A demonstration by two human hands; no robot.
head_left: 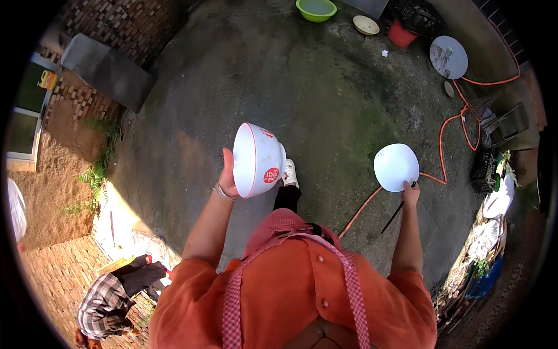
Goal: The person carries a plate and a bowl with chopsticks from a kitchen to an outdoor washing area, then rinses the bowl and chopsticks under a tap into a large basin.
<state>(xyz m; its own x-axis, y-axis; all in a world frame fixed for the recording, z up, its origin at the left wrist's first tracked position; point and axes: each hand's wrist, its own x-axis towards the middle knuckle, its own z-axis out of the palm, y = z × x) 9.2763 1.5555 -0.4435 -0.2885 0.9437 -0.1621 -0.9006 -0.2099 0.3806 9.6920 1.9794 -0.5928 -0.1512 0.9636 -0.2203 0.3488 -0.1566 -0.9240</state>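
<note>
My left hand (227, 174) is closed on a large white bowl (266, 166) with a red rim line and red printed marks. The bowl is tipped on its side, its mouth turned to the left and its foot to the right. Out to the right, my right hand (411, 193) grips the near edge of a white plate (396, 166) with rounded corners. Thin dark sticks (392, 217), which look like chopsticks, poke out below the same hand toward the lower left. Bowl and plate are held well apart above the concrete ground.
An orange hose (443, 145) winds over the concrete on the right. At the far side are a green basin (316, 10), a shallow pale bowl (366, 25), a red bucket (401, 35) and a round disc (449, 57). A person (107, 302) bends down at the lower left.
</note>
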